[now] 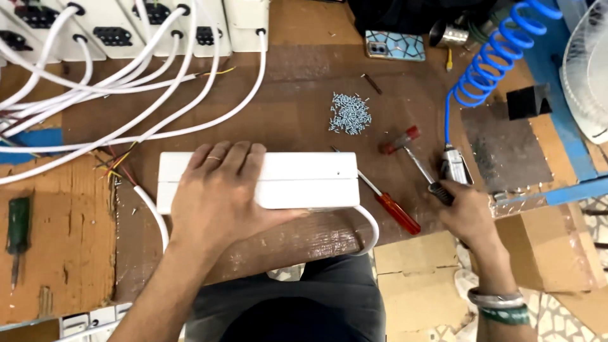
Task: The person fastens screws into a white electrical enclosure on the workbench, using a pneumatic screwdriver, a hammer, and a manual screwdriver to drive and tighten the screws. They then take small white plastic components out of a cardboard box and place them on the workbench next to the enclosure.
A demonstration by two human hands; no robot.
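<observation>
I see L hand [218,190] flat, fingers spread, pressing on white box [304,180] near workbench [297,82] front edge, not gripping. R hand [468,212] closed round hammer [415,158] handle by right edge, w/ red screwdriver [389,202] between, screw pile [349,114] behind.

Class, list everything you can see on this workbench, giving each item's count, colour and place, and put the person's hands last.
Box: one, white, bench centre.
Cables: several, white, upper left.
Sockets: several, white, top left.
Screws: a pile, silvery, above the box.
Red screwdriver: one, right of the box.
Hammer: one, red head, black grip, right.
Air hose: one, blue, coiled, upper right.
Phone: one, patterned case, top.
Green screwdriver: one, far left.
Left hand: flat on the box.
Right hand: grips the hammer handle.
</observation>
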